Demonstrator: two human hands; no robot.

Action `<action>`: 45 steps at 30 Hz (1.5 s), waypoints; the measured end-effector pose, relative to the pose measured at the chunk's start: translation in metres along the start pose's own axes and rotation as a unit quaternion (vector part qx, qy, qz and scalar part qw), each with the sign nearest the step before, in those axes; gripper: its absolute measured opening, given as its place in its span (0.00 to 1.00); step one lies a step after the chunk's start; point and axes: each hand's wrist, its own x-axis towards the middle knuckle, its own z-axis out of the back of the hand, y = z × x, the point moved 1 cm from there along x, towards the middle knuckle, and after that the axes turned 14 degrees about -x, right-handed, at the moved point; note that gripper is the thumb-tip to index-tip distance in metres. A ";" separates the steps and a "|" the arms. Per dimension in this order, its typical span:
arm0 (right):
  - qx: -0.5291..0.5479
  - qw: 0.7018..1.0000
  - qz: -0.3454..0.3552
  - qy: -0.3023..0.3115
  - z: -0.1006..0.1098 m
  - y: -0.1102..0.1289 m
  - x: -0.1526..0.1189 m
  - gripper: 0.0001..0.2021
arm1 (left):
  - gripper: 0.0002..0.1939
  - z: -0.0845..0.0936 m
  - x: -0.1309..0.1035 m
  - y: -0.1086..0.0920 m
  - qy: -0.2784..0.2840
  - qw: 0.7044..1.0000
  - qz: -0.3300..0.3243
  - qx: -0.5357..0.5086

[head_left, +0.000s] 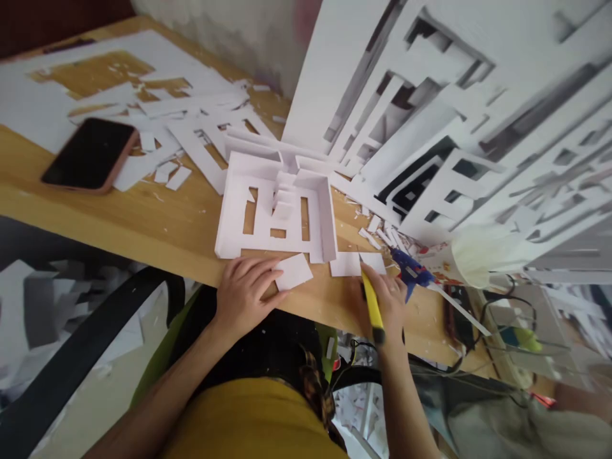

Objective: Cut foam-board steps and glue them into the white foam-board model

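Left hand (246,287) flat, open, pinning white card piece (293,271) — right hand (385,299) grips yellow knife (370,303) beside white model (277,210).

Model-making workspace, foam-board models (275,207), paper scraps (167,172)

Phone (90,155), dark screen up, pinkish case, lies on wooden table (157,223) far left of grip, well apart. White paper offcuts (157,121) strewn beyond phone, over large cut sheet. Blue glue gun (412,273) just right of grip, nozzle pointing left. Tall white cut-out boards (454,115) lean above and right of grip. Black chair arm (81,357) below left, under table edge. Cables (502,312) further right.
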 end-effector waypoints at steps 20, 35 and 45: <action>0.472 0.853 -0.079 0.208 0.090 0.082 0.069 0.23 | 0.21 0.046 0.042 -0.051 -0.038 0.963 0.010 -0.268; 0.822 0.471 -0.153 0.281 0.066 0.125 0.056 0.28 | 0.27 0.038 0.038 -0.053 0.161 0.700 0.349 -0.602; 0.729 0.633 -0.122 0.229 0.072 0.124 0.063 0.15 | 0.26 0.052 0.038 -0.048 0.059 0.823 0.390 -0.409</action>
